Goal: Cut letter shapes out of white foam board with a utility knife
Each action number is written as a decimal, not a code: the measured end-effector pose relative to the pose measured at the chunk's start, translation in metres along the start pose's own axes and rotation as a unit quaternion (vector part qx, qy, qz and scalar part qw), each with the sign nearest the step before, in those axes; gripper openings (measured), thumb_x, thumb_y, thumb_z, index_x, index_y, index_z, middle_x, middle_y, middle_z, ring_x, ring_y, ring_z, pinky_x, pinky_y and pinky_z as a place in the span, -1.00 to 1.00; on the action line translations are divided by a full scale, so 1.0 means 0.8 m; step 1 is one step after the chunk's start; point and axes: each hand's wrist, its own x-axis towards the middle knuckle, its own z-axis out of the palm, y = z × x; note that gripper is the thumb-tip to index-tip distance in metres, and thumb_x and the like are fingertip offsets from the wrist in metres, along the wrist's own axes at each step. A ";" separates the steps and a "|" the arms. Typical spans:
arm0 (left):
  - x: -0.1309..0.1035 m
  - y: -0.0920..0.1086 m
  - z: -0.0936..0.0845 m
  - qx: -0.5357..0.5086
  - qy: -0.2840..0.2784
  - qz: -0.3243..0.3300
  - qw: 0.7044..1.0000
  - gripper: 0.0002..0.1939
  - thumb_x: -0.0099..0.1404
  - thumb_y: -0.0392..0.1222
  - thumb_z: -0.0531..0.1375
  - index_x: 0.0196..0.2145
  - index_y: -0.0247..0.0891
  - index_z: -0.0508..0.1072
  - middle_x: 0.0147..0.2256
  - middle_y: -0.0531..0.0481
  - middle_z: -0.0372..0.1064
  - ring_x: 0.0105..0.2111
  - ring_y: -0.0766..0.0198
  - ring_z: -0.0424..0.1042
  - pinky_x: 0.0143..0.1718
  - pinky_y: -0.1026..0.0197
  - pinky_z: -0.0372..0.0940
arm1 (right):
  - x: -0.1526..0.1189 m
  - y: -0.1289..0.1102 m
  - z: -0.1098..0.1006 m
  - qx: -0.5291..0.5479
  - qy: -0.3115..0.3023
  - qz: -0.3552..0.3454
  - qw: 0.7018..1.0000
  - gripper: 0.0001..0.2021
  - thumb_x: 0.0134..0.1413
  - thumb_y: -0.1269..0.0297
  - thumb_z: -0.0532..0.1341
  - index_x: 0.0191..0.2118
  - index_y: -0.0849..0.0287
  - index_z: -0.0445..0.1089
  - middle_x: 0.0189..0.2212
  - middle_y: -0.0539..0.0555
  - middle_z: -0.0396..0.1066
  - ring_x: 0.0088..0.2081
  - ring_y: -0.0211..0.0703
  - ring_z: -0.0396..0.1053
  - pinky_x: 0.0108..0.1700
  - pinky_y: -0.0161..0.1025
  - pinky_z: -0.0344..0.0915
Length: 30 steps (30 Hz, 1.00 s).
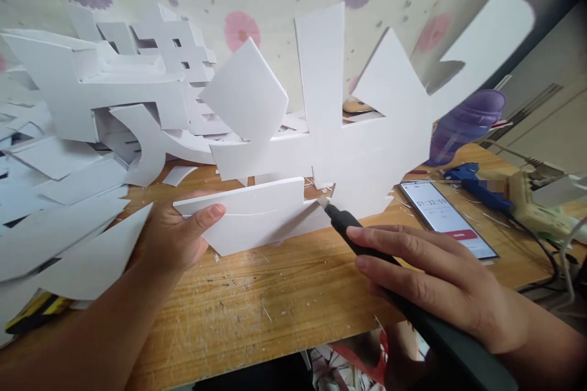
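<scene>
A large white foam board cut-out (pixel 348 149), shaped like a written character, stands upright over the wooden table. At its lower left, my left hand (pixel 181 238) is closed on the foam board, thumb on the front face near the top edge of that part. My right hand (pixel 435 281) is wrapped around a thick black handheld cutting tool (pixel 348 226), fingers along its top. The tool's small flat tip (pixel 323 202) touches or nearly touches the edge of a notch in the cut-out's lower middle. Its exact contact is too small to make out.
More white cut-outs (pixel 137 85) and loose foam sheets (pixel 59 214) crowd the left, with a yellow-black utility knife (pixel 36 311) beneath. To the right are a phone (pixel 447 217) running a timer, a blue glue gun (pixel 479 186), cables and a purple container (pixel 468 125). Scraps litter the table (pixel 229 311).
</scene>
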 end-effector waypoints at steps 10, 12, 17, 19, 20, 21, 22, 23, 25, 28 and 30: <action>0.000 0.001 -0.001 0.040 -0.049 0.058 0.996 -0.90 0.11 -0.29 0.38 -0.35 -0.25 0.58 -0.47 0.00 0.49 -0.48 0.22 0.46 -0.48 0.23 0.39 | 0.012 -0.013 0.011 -0.024 0.011 -0.020 0.999 -0.74 0.30 0.32 0.08 0.04 0.22 0.37 0.04 0.27 0.47 0.07 -0.03 0.44 0.03 -0.18 0.45; 0.000 0.001 -0.001 0.040 -0.049 0.060 0.996 -0.90 0.11 -0.29 0.38 -0.35 -0.26 0.58 -0.46 -0.01 0.50 -0.47 0.22 0.46 -0.48 0.23 0.40 | 0.008 -0.011 0.010 -0.022 -0.001 -0.023 1.000 -0.73 0.30 0.32 0.08 0.04 0.24 0.37 0.05 0.28 0.47 0.08 -0.03 0.43 0.06 -0.18 0.43; 0.000 0.002 0.004 0.033 -0.046 0.068 0.996 -0.90 0.09 -0.29 0.39 -0.38 -0.25 0.59 -0.40 -0.04 0.54 -0.41 0.17 0.51 -0.41 0.18 0.46 | 0.000 -0.008 0.011 0.004 -0.015 -0.010 1.000 -0.69 0.31 0.33 0.06 0.10 0.21 0.34 0.12 0.27 0.41 0.18 -0.03 0.33 0.11 -0.17 0.39; 0.000 0.003 0.007 0.031 -0.046 0.070 0.996 -0.90 0.09 -0.29 0.39 -0.37 -0.24 0.59 -0.39 -0.04 0.55 -0.40 0.17 0.51 -0.40 0.18 0.46 | -0.002 -0.007 0.011 0.005 -0.013 -0.010 1.000 -0.69 0.30 0.34 0.08 0.10 0.20 0.34 0.12 0.26 0.41 0.18 -0.03 0.33 0.10 -0.18 0.40; 0.000 0.004 0.007 0.031 -0.045 0.071 0.996 -0.89 0.08 -0.29 0.40 -0.38 -0.24 0.59 -0.40 -0.03 0.55 -0.41 0.18 0.51 -0.40 0.19 0.46 | -0.002 -0.007 0.011 0.004 -0.011 -0.010 1.000 -0.69 0.30 0.34 0.08 0.10 0.20 0.34 0.12 0.26 0.41 0.17 -0.04 0.34 0.10 -0.18 0.40; 0.000 0.005 0.008 0.032 -0.044 0.071 0.996 -0.89 0.07 -0.29 0.40 -0.38 -0.24 0.60 -0.41 -0.03 0.55 -0.42 0.19 0.51 -0.42 0.21 0.46 | -0.001 -0.006 0.010 0.002 -0.012 -0.010 1.000 -0.69 0.30 0.33 0.08 0.10 0.20 0.34 0.12 0.26 0.41 0.17 -0.04 0.35 0.10 -0.19 0.40; 0.000 0.006 0.007 0.033 -0.044 0.072 0.996 -0.90 0.07 -0.29 0.41 -0.40 -0.24 0.59 -0.43 -0.02 0.54 -0.45 0.20 0.51 -0.44 0.22 0.45 | -0.001 -0.006 0.008 0.000 -0.013 -0.009 1.000 -0.70 0.31 0.34 0.07 0.10 0.20 0.34 0.12 0.27 0.41 0.16 -0.05 0.36 0.10 -0.20 0.39; 0.000 0.006 0.007 0.033 -0.044 0.072 0.996 -0.91 0.06 -0.29 0.41 -0.42 -0.25 0.59 -0.44 -0.02 0.54 -0.46 0.21 0.50 -0.46 0.22 0.45 | 0.000 -0.006 0.007 -0.003 -0.013 -0.008 1.000 -0.70 0.31 0.34 0.07 0.09 0.21 0.34 0.12 0.27 0.41 0.15 -0.06 0.36 0.11 -0.22 0.39; 0.000 0.005 0.005 0.036 -0.044 0.073 0.996 -0.91 0.06 -0.28 0.41 -0.43 -0.25 0.59 -0.46 -0.01 0.53 -0.49 0.20 0.50 -0.49 0.21 0.44 | 0.000 -0.006 0.003 -0.008 -0.016 -0.010 1.000 -0.71 0.31 0.34 0.07 0.08 0.22 0.34 0.11 0.27 0.41 0.14 -0.07 0.37 0.11 -0.25 0.38; 0.002 0.001 0.000 0.041 -0.042 0.074 0.996 -0.87 0.04 -0.25 0.42 -0.40 -0.26 0.59 -0.48 -0.04 0.51 -0.51 0.16 0.50 -0.54 0.18 0.43 | -0.001 -0.005 -0.001 -0.017 -0.015 -0.001 1.000 -0.72 0.32 0.33 0.05 0.08 0.19 0.34 0.10 0.25 0.42 0.11 -0.07 0.40 0.08 -0.24 0.40; 0.004 -0.001 -0.002 0.042 -0.037 0.079 0.995 -0.84 0.02 -0.24 0.43 -0.39 -0.27 0.59 -0.47 -0.07 0.52 -0.51 0.14 0.49 -0.56 0.17 0.42 | -0.003 -0.003 -0.003 -0.016 -0.015 0.005 1.000 -0.72 0.31 0.34 0.06 0.07 0.18 0.35 0.10 0.24 0.43 0.10 -0.07 0.41 0.05 -0.24 0.42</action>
